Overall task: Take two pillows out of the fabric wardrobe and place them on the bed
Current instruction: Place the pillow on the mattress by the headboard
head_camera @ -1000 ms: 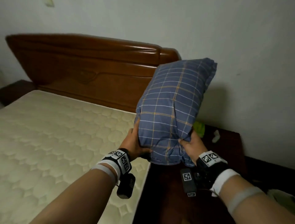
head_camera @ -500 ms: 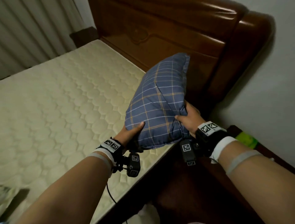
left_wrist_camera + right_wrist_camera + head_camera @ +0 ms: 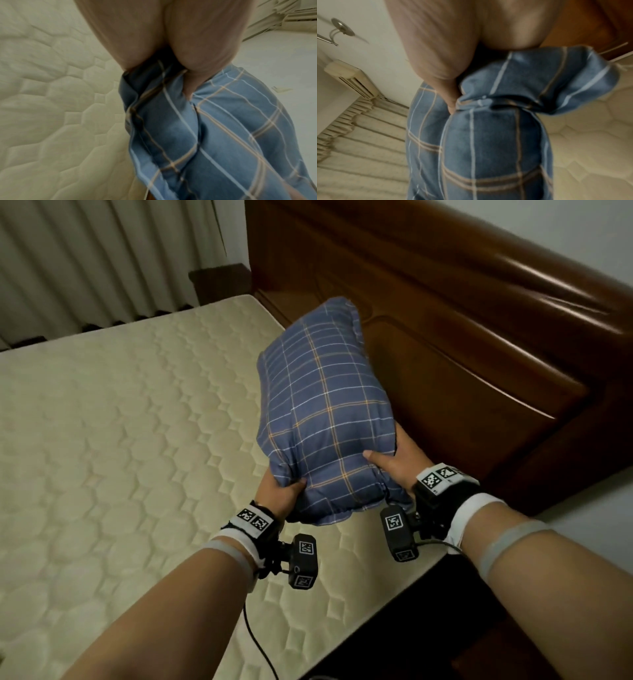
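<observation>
While I hold it above the near corner of the bed, the blue plaid pillow [image 3: 325, 419] hangs in the air, its far end tipped up toward the wooden headboard [image 3: 479, 337]. My left hand [image 3: 277, 494] grasps its lower left edge, thumb on top and fingers curled underneath. My right hand [image 3: 397, 467] grasps the lower right edge, thumb pressed across the fabric. Both wrist views show cloth bunched around the thumbs. Below lies the cream quilted mattress [image 3: 120, 457], bare of bedding, and no other pillow is in sight. Pale pleated curtains [image 3: 102, 261] hang beyond the far side. I judge this the placing step for one pillow: it is over the bed but not yet resting on it. Next I would lower it flat near the headboard, then let both hands release. The wardrobe is out of view.
</observation>
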The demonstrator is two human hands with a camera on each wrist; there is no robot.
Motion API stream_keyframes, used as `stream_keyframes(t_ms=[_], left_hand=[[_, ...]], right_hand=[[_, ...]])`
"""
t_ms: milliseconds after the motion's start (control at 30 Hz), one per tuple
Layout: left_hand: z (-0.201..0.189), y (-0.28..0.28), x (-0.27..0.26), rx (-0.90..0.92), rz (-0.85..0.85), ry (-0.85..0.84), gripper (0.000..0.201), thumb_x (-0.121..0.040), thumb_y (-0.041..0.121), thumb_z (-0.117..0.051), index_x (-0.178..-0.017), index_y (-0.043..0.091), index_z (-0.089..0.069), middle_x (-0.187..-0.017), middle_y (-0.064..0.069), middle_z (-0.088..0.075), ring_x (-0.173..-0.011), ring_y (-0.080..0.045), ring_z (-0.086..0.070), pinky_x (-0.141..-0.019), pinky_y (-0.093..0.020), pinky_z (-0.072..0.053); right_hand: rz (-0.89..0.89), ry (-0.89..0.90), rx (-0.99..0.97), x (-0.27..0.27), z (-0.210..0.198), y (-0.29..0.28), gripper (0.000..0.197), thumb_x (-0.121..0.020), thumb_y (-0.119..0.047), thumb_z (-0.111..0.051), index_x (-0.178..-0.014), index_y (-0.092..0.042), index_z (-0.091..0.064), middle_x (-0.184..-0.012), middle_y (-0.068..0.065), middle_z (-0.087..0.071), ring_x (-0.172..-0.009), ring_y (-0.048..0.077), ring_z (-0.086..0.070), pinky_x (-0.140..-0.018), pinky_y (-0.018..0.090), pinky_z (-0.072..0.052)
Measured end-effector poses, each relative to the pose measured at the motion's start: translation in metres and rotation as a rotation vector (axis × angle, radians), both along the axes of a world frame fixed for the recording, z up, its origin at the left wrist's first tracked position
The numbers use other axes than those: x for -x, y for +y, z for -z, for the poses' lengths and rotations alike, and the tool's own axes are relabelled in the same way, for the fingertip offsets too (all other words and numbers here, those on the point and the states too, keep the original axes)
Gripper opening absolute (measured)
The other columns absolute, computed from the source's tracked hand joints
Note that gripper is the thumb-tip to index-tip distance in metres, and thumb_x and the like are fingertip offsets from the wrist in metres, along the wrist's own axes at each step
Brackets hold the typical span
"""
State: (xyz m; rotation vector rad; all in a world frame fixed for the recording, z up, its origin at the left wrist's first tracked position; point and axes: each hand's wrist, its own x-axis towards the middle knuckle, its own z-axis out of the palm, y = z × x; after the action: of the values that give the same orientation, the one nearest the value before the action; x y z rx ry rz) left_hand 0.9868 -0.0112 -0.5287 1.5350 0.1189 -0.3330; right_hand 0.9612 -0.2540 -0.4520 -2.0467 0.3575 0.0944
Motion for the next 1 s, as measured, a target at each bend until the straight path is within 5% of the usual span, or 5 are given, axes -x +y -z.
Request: stream_keyframes(t_ms=[233, 367, 500, 700, 1000], left_hand=[[0.0, 0.008, -0.076, -0.013, -0.154, -0.121, 0.046, -0.078, 0.016, -0.068, -0.109, 0.049, -0.062, -0.13, -0.003, -0.066, -0.121, -0.028, -0.061, -0.104, -0.057, -0.047], [0.005, 0.012, -0.112, 0.003, -0.243, -0.089, 0.054, -0.075, 0.019, -0.068, -0.125, 0.038, -0.058, -0.133, -0.003, -0.064, -0.123, -0.029, -0.059, -0.103, -0.059, -0.046], [0.005, 0.006, -0.153, -0.027, -0.268, -0.15, 0.047, -0.077, 0.015, -0.062, -0.11, 0.048, -0.06, -0.13, -0.002, -0.065, -0.123, -0.028, -0.059, -0.104, -0.058, -0.045], [0.028, -0.021, -0.242, -0.146, -0.289, -0.152, 0.043, -0.078, 0.02, -0.061, -0.112, 0.045, -0.058, -0.13, -0.004, -0.064, -0.123, -0.029, -0.059, -0.106, -0.058, -0.044], [0.08, -0.044, -0.41, -0.211, -0.275, -0.218, 0.057, -0.078, 0.027, -0.062, -0.134, 0.023, -0.053, -0.134, -0.006, -0.062, -0.126, -0.029, -0.057, -0.106, -0.057, -0.044]], right_hand=[[-0.048, -0.013, -0.093, -0.099, 0.006, 0.018, 0.083, -0.064, -0.061, -0.075, -0.137, -0.054, -0.036, -0.141, -0.009, -0.057, -0.127, 0.021, -0.057, -0.108, 0.052, -0.044], [-0.046, 0.008, -0.129, -0.145, 0.012, 0.022, 0.095, -0.059, -0.064, -0.077, -0.142, -0.039, -0.039, -0.143, -0.003, -0.056, -0.126, 0.023, -0.057, -0.108, 0.05, -0.044], [-0.02, 0.084, -0.216, -0.186, 0.028, 0.012, 0.117, -0.048, -0.07, -0.083, -0.147, -0.03, -0.035, -0.14, 0.002, -0.056, -0.119, 0.027, -0.061, -0.103, 0.051, -0.049], [-0.049, 0.186, -0.417, -0.269, 0.078, -0.021, 0.081, -0.074, -0.025, -0.084, -0.143, -0.029, -0.041, -0.132, 0.003, -0.063, -0.108, 0.024, -0.066, -0.093, 0.048, -0.054], [-0.007, 0.044, -0.44, -0.443, 0.145, -0.041, 0.069, -0.085, -0.003, -0.07, -0.144, -0.029, -0.046, -0.134, 0.007, -0.064, -0.118, 0.032, -0.062, -0.1, 0.057, -0.049]])
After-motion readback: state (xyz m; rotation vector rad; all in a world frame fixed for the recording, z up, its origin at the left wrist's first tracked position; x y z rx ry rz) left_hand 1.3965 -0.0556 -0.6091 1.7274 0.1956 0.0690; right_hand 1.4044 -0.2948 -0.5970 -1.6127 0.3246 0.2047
